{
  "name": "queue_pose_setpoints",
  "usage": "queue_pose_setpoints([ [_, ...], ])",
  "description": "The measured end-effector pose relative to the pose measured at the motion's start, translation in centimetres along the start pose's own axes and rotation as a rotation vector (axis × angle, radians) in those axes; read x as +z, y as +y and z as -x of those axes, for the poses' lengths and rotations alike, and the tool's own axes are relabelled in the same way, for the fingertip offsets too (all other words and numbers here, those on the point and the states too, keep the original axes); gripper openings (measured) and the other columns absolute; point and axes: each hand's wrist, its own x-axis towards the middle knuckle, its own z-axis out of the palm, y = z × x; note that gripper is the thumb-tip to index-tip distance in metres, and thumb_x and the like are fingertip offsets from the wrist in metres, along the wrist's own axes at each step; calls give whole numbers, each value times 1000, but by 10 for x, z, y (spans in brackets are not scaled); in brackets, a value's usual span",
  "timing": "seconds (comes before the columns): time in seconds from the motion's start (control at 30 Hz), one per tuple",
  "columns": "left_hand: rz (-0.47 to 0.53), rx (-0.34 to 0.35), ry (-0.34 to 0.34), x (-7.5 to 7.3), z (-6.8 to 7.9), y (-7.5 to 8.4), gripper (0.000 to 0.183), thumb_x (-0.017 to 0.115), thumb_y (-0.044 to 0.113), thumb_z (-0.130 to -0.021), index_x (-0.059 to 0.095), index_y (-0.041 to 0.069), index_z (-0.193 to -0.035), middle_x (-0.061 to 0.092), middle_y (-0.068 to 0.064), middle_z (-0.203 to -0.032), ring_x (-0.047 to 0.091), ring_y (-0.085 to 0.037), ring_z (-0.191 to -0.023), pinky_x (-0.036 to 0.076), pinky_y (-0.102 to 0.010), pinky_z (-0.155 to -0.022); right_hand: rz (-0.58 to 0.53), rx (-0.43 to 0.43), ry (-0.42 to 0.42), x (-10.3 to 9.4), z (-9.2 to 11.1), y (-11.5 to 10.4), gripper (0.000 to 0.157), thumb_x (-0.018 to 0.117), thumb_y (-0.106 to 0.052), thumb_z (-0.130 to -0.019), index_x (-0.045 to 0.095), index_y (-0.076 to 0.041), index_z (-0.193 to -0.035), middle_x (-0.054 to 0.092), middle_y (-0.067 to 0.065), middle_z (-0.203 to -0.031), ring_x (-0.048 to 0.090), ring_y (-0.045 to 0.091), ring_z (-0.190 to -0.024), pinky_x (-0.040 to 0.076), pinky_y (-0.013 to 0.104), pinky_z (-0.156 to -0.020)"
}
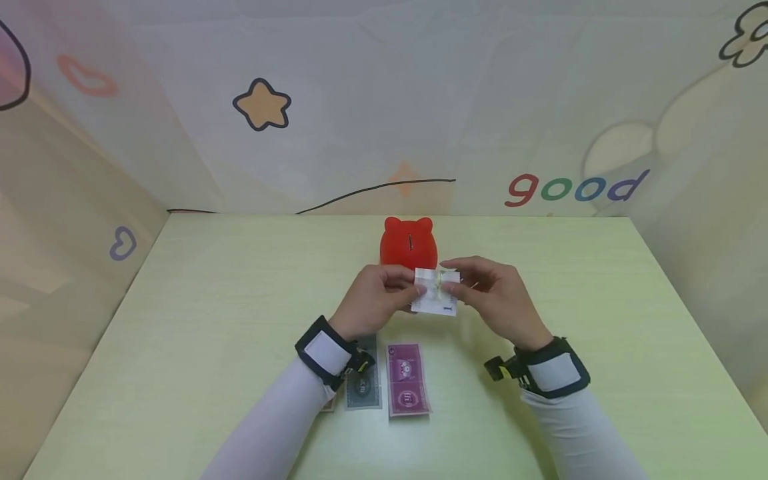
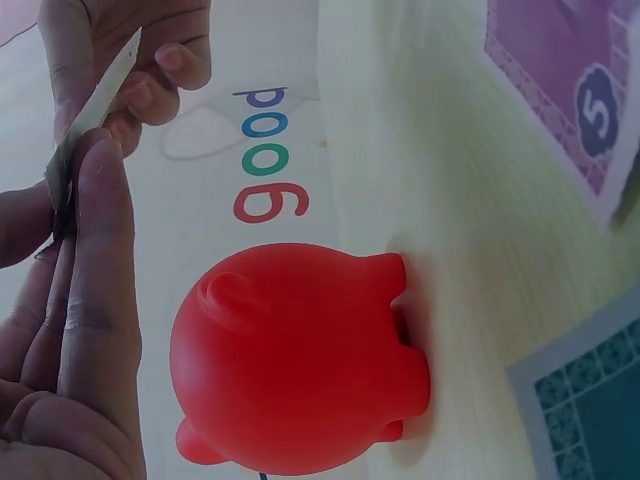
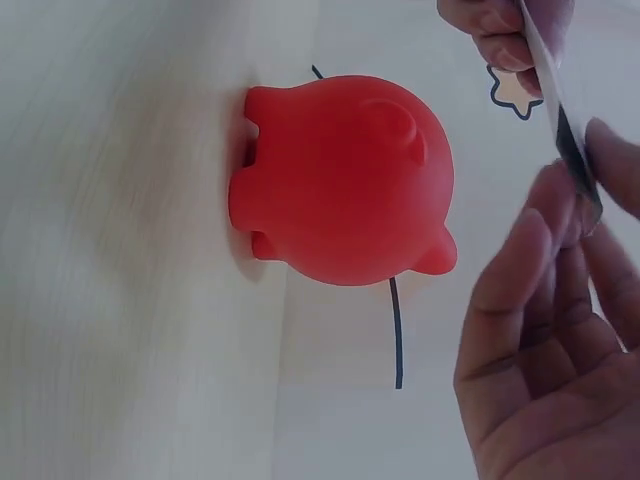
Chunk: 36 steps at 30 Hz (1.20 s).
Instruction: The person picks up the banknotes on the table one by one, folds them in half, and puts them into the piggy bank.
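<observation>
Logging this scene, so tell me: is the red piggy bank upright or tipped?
Upright: the piggy bank stands with its feet on the table and its slot on top.

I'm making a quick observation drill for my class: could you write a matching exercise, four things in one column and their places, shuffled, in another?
Things:
1. piggy bank
2. white note
3. purple note
4. grey note

Places:
A. lying on the table, partly hidden by the left wristband in the head view
B. standing on the table, beyond the hands
C. lying on the table, wholly visible in the head view
D. held up between the left hand and the right hand

Pairs: 1-B, 2-D, 3-C, 4-A
</observation>
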Motion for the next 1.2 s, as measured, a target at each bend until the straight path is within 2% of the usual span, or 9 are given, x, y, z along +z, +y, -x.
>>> queue_pose_setpoints([
  [0.13,-9,13,23,0,-1,0,29,72,15,-98,73,5,-125,76,-13,-112,77,-23,-88,62,-49,-90,-36,66,-51,0,-1,-2,48,76,-26,-96,63,-20,-142,72,11,-102,70,27,-86,61,33,-77],
  [0.23,-4,20,30,0,-1,0,28,72,15,-98,73,5,-124,76,-13,-113,77,-22,-88,62,-49,-90,-66,103,-93,0,-1,-3,47,74,-25,-97,62,-18,-142,75,12,-101,71,31,-86,60,36,-81],
  [0.4,-9,16,38,0,0,2,28,73,13,-97,72,5,-124,76,-13,-113,77,-21,-88,62,-51,-89,-82,110,-110,-1,-2,-4,38,73,-21,-98,67,-13,-135,77,11,-99,72,28,-86,60,37,-81],
  [0.67,-8,0,43,0,1,4,29,73,13,-97,72,3,-124,76,-14,-114,77,-22,-88,62,-50,-89,-81,102,-98,0,-2,-6,36,73,-17,-97,68,-12,-132,76,12,-97,72,22,-84,61,36,-81],
  [0.73,2,3,49,0,0,2,28,73,12,-97,72,4,-124,76,-14,-114,77,-22,-88,62,-50,-90,-89,105,-98,0,-2,-6,37,73,-18,-97,67,-13,-134,76,12,-97,72,27,-84,60,36,-80],
  [0.93,55,24,75,-2,-2,0,26,71,10,-98,73,4,-123,76,-14,-115,77,-23,-91,63,-45,-89,-133,107,-120,0,-2,-3,37,75,-17,-96,66,-3,-130,78,16,-104,74,40,-86,63,35,-80],
  [1.03,81,27,37,-3,-2,-1,32,73,12,-97,71,4,-128,76,-15,-116,78,-30,-94,63,-42,-88,-109,93,-96,1,-2,-3,31,75,-15,-96,70,-2,-124,78,16,-105,74,37,-86,64,36,-80],
  [1.2,126,5,-30,-4,-3,-2,39,74,10,-95,67,2,-132,77,-18,-114,76,-43,-99,63,-40,-89,-66,80,-46,1,-2,-4,29,74,-14,-96,72,-5,-124,78,14,-108,74,31,-85,63,32,-82],
])
